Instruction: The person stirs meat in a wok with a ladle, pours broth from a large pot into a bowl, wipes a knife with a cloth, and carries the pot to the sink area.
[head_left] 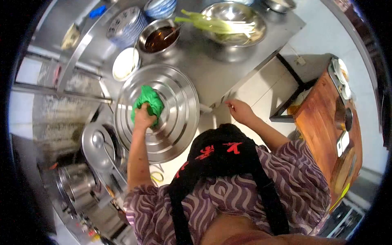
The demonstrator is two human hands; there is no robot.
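A green cloth (148, 101) is bunched under my left hand (144, 117), whose fingers are closed on it. The cloth rests on a large round metal lid (175, 122) with ringed ridges, left of centre, at the edge of the steel counter. My right hand (239, 111) hangs over the floor, right of the lid and touching nothing. Its fingers are partly curled and apart, with nothing seen in them.
On the steel counter (204, 77) stand a bowl of dark sauce (161, 39), a white bowl (125, 64), stacked plates (127, 26) and a metal bowl (257, 32) with green onions (200, 22). A wooden table (322, 108) is at right, a ladle (98, 139) at left.
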